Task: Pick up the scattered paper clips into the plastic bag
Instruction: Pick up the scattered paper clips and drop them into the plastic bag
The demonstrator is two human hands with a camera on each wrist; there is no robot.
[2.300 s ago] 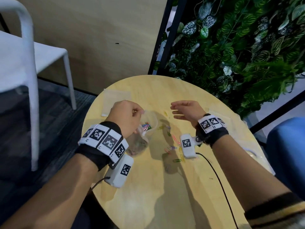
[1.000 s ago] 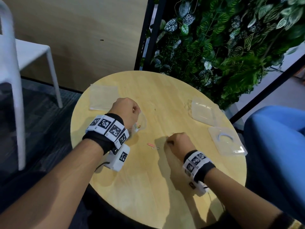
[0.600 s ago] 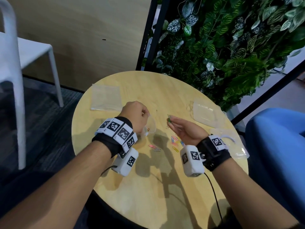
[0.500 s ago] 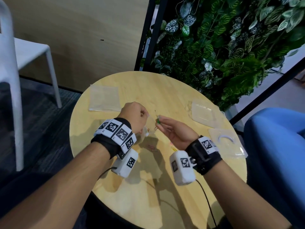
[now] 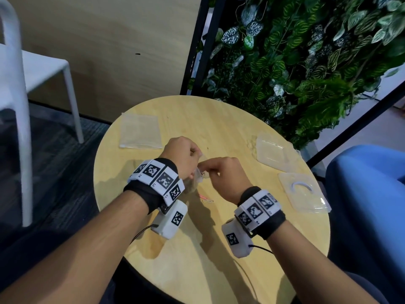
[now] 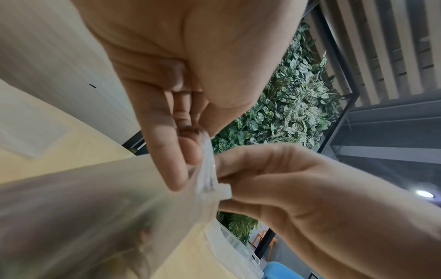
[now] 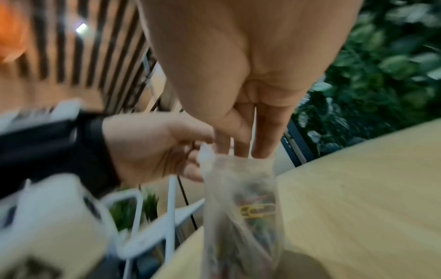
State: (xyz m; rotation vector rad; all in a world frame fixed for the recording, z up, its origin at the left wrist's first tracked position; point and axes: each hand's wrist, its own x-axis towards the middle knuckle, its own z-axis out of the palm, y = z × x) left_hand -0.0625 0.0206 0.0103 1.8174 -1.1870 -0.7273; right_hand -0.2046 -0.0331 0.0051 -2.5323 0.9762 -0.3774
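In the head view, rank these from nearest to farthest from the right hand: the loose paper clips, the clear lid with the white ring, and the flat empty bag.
From the right hand:
1. Loose paper clips, just below it, toward the person.
2. Clear lid with the white ring, at the table's right edge.
3. Flat empty bag, far left, beyond the left hand.

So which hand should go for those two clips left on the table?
Right. The left hand grips the plastic bag by its mouth, while the right hand is at the mouth just above the loose clips.
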